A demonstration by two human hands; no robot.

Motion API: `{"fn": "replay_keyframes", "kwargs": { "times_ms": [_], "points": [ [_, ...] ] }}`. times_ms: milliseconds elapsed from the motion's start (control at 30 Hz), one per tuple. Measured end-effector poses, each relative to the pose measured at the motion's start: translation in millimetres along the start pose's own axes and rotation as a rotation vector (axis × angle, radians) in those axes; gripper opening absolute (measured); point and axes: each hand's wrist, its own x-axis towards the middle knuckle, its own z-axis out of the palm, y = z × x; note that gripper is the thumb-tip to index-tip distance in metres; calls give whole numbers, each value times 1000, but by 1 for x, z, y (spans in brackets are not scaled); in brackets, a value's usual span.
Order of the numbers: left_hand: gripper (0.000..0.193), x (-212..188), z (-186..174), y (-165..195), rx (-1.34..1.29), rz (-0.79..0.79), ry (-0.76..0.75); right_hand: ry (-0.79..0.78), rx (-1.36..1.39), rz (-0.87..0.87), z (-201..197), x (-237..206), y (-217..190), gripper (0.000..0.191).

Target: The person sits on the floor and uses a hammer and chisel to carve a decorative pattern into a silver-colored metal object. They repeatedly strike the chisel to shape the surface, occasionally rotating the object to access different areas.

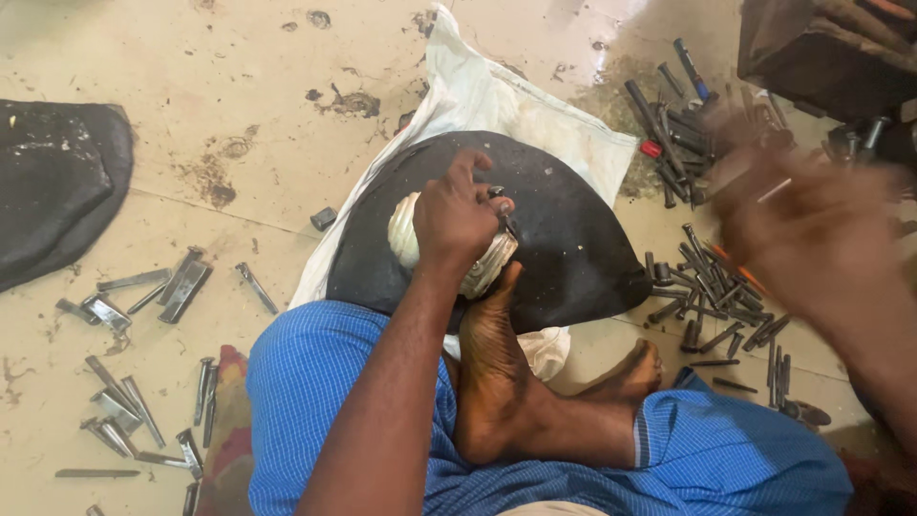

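On the tiled floor, a dark rounded stone slab (573, 239) lies on a white sack (487, 96). The left hand (458, 215) clamps a pale carved shell-like piece (482, 268) against it while a bare foot (492, 334) braces the near end, so it cannot slip. Its long axis runs left-right, slightly tilted. The right hand (812, 239) is blurred above scattered dark metal chisels (716, 296); I cannot tell its state.

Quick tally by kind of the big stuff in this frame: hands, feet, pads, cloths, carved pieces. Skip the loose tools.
Hands: 2, left hand on the carved piece, right hand blurred
Feet: 2, one foot against the piece
Black pads: 2, main black pad
White cloth: 1
Pale carved piece: 1
Total: 8
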Motion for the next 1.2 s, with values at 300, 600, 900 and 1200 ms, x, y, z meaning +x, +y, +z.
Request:
{"fn": "replay_keyframes", "kwargs": {
  "times_ms": [300, 600, 900, 1200],
  "points": [
    [54, 0, 3, -6, -3, -13, 18, 165, 28, 25, -12, -2, 27, 48],
    [57, -4, 4, -11, -55, -44, -1, 30, -301, 141, -2, 4, -8, 46],
    [56, -6, 2, -8, -90, -27, -17, -36, -175, -48, -3, 0, 18, 35],
    [58, -2, -5, -9, -304, -125, 12, -231, -443, 251, -1, -11, 37, 39]
  ]
}}
